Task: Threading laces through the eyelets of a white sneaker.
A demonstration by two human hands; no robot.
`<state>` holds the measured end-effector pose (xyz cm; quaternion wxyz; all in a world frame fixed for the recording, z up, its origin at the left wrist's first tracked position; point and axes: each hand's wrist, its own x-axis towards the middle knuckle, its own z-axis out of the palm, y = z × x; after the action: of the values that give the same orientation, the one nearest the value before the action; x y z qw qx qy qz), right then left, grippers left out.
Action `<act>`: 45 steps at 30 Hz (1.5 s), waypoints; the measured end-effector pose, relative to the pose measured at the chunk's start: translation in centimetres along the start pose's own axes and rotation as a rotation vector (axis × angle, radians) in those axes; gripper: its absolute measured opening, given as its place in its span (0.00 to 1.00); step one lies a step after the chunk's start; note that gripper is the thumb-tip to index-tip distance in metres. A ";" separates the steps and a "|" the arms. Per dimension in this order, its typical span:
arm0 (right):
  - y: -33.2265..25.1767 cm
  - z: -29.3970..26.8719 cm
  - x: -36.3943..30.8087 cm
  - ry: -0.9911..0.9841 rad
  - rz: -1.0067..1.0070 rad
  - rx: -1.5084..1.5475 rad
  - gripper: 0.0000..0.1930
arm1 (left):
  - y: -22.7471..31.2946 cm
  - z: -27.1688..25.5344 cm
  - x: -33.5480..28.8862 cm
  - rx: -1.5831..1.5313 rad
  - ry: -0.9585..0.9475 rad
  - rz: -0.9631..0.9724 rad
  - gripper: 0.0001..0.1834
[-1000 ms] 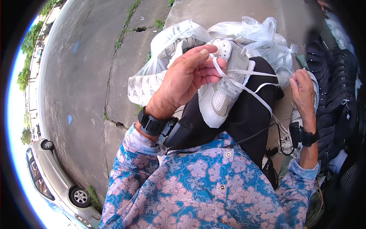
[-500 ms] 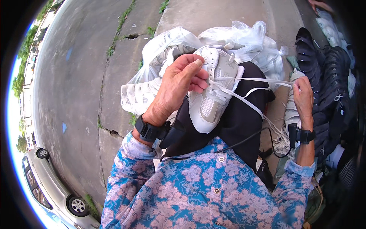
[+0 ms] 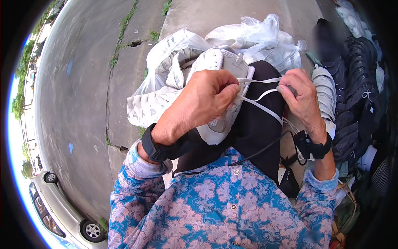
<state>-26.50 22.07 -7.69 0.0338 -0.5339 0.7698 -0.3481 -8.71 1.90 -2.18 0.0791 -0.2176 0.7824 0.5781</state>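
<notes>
A white and grey sneaker (image 3: 214,135) lies across my lap on black trousers, its toe toward me and its tongue at the far end. Over its eyelets my left hand (image 3: 209,97) is closed, thumb against the fingers, where the white shoelace (image 3: 262,80) comes out; the hand covers much of the shoe's middle. To the right of the shoe, my right hand (image 3: 302,93) pinches the lace, which runs taut between both hands. Another strand of lace hangs in a loop below and crosses my right thigh.
Clear plastic bags (image 3: 265,35) with white shoes stand beyond my knees. At the right are a stack of light shoes (image 3: 323,89) and rows of black shoes (image 3: 360,91). A thin black cable (image 3: 265,148) crosses my lap. A silver car (image 3: 62,211) is at the lower left.
My right hand has come left toward the sneaker, gripping the lace closer in. My left hand has moved lower over the eyelets and its fingers have closed.
</notes>
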 end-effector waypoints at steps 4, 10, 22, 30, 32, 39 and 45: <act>-3.2 1.7 1.0 -0.107 -0.150 0.014 0.06 | 0.5 1.2 1.4 0.187 -0.085 0.004 0.15; -3.1 2.8 0.7 -0.117 -0.210 0.041 0.04 | 2.0 0.8 2.8 0.236 -0.234 -0.131 0.15; -3.0 3.9 0.6 -0.095 -0.272 -0.002 0.07 | 2.1 1.2 4.9 0.537 -0.329 -0.123 0.09; -3.5 3.8 1.0 -0.084 -0.160 0.015 0.20 | -2.3 1.8 2.4 0.487 0.063 0.428 0.06; -3.5 3.8 1.0 -0.077 -0.187 0.019 0.18 | -2.4 1.7 1.8 0.396 0.121 0.439 0.05; -4.1 4.1 2.2 -0.173 -0.168 0.040 0.09 | -2.0 0.9 1.3 0.177 0.075 0.320 0.05; -4.7 -0.2 3.1 -0.072 0.170 0.780 0.04 | -3.1 1.0 1.8 0.336 0.004 0.445 0.09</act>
<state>-24.14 18.65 -3.81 0.2898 -0.4273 0.6196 -0.5912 -9.15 1.67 -5.87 -0.0163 -0.0254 0.8960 0.4430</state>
